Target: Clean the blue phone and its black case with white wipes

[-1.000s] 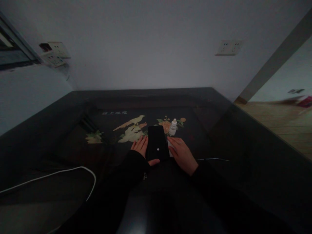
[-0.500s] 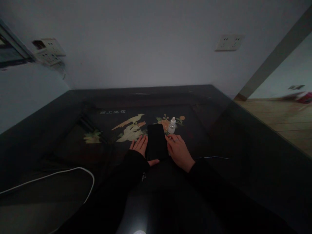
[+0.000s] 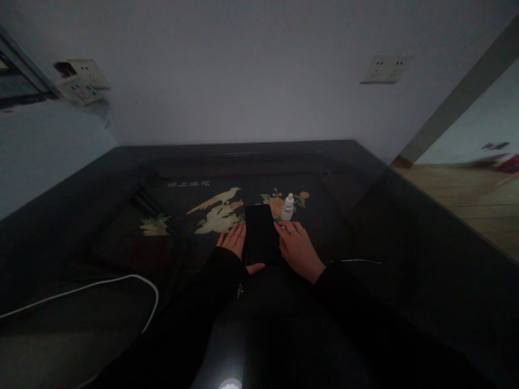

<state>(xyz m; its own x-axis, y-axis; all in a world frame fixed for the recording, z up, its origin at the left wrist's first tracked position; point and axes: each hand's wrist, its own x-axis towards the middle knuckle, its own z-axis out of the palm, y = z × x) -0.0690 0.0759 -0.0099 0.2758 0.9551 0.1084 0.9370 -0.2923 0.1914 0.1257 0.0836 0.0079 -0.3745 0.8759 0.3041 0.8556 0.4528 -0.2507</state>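
A black smartphone (image 3: 260,233) lies flat on the dark glossy tabletop, its screen dark. Along its left edge my left hand (image 3: 234,241) rests with fingers stretched out, and the thumb reaches across the phone's lower edge. My right hand (image 3: 299,249) is at the phone's right edge, its fingers bent and closed together, with the fingertips touching that edge. Whatever these fingers may pinch is hidden. Just beyond the right fingers stands a small clear dropper bottle (image 3: 287,208) with a white cap, upright.
The black tabletop (image 3: 340,162) bears a bird-and-flower picture (image 3: 219,219). A white cable (image 3: 97,282) curves at the left, and a thin cable (image 3: 354,261) lies right of my right wrist. Wall sockets (image 3: 385,69) are on the wall behind.
The view has shifted very slightly. Both hands, the smartphone and the bottle keep their places relative to one another.
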